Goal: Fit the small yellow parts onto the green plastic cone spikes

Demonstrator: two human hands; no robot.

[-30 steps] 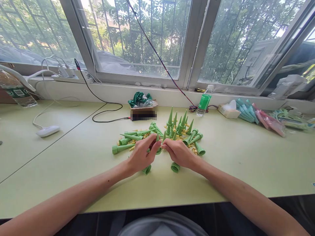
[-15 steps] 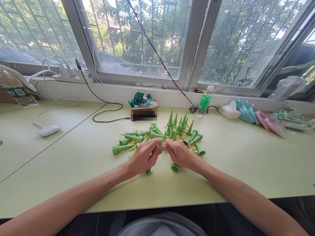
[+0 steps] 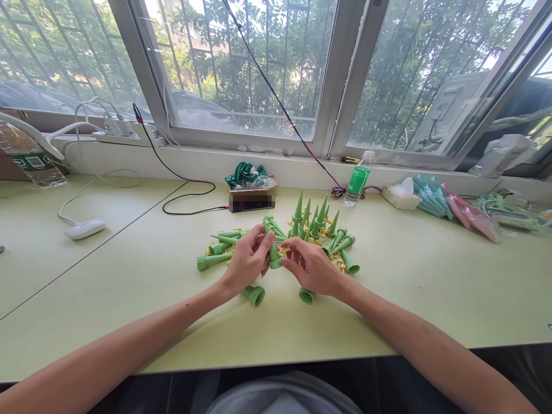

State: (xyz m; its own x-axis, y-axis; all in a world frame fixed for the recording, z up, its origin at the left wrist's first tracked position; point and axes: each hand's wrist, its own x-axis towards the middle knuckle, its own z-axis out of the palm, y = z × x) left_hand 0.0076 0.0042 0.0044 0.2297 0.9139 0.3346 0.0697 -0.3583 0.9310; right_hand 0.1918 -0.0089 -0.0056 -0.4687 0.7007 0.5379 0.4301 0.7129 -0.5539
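Note:
My left hand is closed around a green plastic watering spike, its tip up and its wide end low. Beside it, my right hand pinches a small yellow valve against the spike's side; whether it sits in a hole there I cannot tell. On the table below, a loose green spike pokes out under my left hand, and another one's open end shows under my right. Behind my hands stand several upright spikes with yellow valves among them.
More green spikes and yellow pieces lie in piles left and right of my hands. Farther back are a small box with green plastic, a water bottle, a tissue pack and bagged items. A white mouse-shaped device lies left.
My left hand has shifted left, bringing the spike away from my right fingers and turning it upright. The yellow valve now shows between my right fingertips.

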